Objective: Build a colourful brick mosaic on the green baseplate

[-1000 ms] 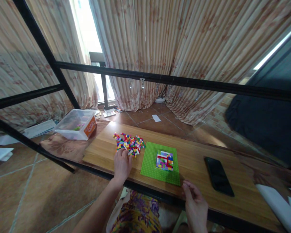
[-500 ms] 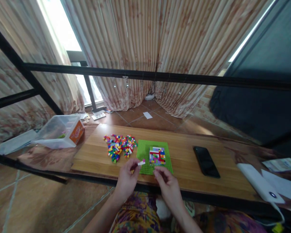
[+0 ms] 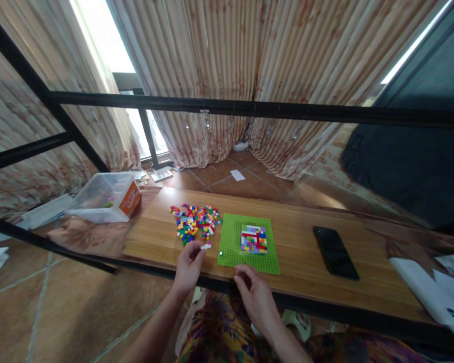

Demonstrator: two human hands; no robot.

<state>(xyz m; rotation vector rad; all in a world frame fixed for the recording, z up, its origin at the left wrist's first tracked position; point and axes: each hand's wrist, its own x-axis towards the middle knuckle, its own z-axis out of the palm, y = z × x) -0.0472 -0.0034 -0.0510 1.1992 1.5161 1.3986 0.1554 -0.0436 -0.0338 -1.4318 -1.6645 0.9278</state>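
Between the thumb and fingertips of my left hand (image 3: 189, 267) is a small white building brick (image 3: 206, 247) with a bit of pink at its top. That hand hovers in front of a heap of loose coloured bricks (image 3: 191, 222). A green studded baseplate (image 3: 230, 232) lies to its right, carrying a flat block of multicoloured bricks (image 3: 254, 239). One small pale piece (image 3: 221, 253) sits near the plate's left edge. My right hand (image 3: 255, 290) is at the plate's front edge, fingers curled loosely and thumb apart, with nothing visible in it.
A black phone (image 3: 336, 252) rests on the wooden board (image 3: 295, 247) to the right, with a white device (image 3: 419, 287) beyond it. At the left stands a clear plastic box (image 3: 102, 196) with an orange label. A black metal bar (image 3: 227, 105) crosses behind the board.
My left hand has moved left, off the baseplate and towards the loose bricks, still holding the white brick. My right hand has drawn back from the brick block to the plate's front edge.
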